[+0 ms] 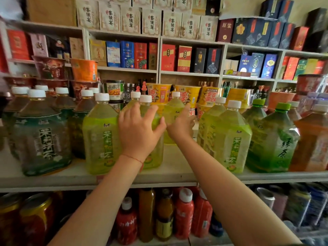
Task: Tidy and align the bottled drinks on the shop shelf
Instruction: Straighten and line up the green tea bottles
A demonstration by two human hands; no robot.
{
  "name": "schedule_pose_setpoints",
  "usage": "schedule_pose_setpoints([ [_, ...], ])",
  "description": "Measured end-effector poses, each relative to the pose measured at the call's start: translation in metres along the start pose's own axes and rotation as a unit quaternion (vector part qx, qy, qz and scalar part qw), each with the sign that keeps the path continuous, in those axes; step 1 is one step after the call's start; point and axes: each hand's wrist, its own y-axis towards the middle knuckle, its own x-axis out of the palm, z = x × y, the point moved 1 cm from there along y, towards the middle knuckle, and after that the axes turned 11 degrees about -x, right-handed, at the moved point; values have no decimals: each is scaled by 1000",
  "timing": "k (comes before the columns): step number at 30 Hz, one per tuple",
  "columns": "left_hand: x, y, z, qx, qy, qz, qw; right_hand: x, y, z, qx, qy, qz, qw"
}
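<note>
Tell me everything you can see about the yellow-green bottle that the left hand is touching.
The yellow-green bottle is a large clear plastic jug with a white screw cap, filled with pale yellow-green drink. It stands upright on the white shelf, set a little behind the front row. The left hand covers its front with spread fingers, hiding most of the label. A similar bottle stands close on its left.

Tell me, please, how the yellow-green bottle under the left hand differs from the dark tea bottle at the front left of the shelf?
The yellow-green bottle holds pale liquid; the dark tea bottle holds brown. The yellow-green bottle stands further back, with the left hand on it; the dark tea bottle stands at the shelf edge, untouched. Both are large, upright and white-capped.
</note>
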Motion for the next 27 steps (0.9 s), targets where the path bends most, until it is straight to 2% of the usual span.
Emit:
schedule_pose_setpoints([
  [4, 1, -3, 0, -3, 1, 7, 1000, 16, 12, -2, 21, -36, 4, 999],
  [8, 3, -2, -1, -8, 4, 12, 1000, 20, 15, 1, 3, -57, 11, 998],
  [15, 3, -1, -2, -9, -3, 3, 1000, 10, 6, 1, -19, -55, -20, 998],
  [21, 0, -2, -3, -4, -8, -19, 1000, -7, -21, -2, -39, -76, -42, 995],
  [27, -7, -2, -1, -19, -53, -56, 997, -20, -49, -1, -73, -81, -32, 993],
])
